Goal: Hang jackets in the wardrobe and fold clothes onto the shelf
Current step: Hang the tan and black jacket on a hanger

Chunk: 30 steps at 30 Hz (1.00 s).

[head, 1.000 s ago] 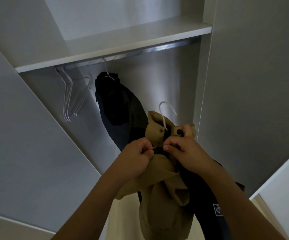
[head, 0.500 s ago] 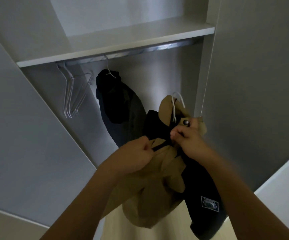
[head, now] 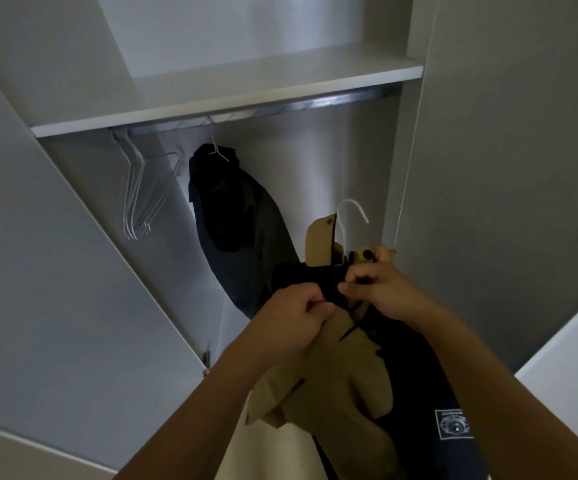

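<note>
I hold a tan and dark navy jacket (head: 343, 386) on a white wire hanger (head: 346, 216) in front of the open wardrobe. My left hand (head: 291, 317) grips the jacket's front edge near the collar. My right hand (head: 384, 289) pinches the other front edge, just below the tan collar with its dark snap. The hanger's hook sticks up free above the collar, well below the metal rail (head: 280, 110). A dark jacket (head: 235, 216) hangs from the rail on its own hanger.
Several bare white wire hangers (head: 142, 195) hang at the rail's left end. A white shelf (head: 232, 98) runs above the rail. Wardrobe doors (head: 55, 271) stand open on the left and on the right, and a pale surface (head: 575, 341) shows at right.
Both hands stayed at the jacket's collar while the jacket shifted right. The hanger hook turned and now points to the right, and the navy panel shows more.
</note>
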Each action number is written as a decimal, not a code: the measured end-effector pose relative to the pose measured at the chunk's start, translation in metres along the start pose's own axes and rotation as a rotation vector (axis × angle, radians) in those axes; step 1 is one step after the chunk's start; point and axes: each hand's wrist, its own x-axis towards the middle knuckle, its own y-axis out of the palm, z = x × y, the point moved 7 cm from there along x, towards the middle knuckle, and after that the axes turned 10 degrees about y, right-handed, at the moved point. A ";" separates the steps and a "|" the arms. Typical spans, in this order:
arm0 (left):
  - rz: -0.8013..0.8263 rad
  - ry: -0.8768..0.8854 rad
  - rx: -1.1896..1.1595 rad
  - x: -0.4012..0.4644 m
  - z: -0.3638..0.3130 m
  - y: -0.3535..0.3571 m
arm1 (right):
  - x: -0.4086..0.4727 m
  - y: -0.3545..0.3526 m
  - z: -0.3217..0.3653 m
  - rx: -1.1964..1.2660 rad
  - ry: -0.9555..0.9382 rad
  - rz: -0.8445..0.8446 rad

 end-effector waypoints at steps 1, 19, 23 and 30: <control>0.001 0.002 -0.003 -0.001 -0.003 -0.003 | 0.002 -0.005 -0.001 0.014 -0.001 -0.030; 0.015 -0.086 0.027 0.009 0.015 -0.008 | 0.002 0.006 0.038 0.199 -0.073 -0.055; -0.013 -0.025 0.103 0.015 0.021 0.006 | -0.001 0.014 0.047 0.052 -0.125 -0.121; 0.113 0.018 0.057 -0.018 0.016 0.024 | 0.011 -0.047 0.035 0.111 -0.067 -0.427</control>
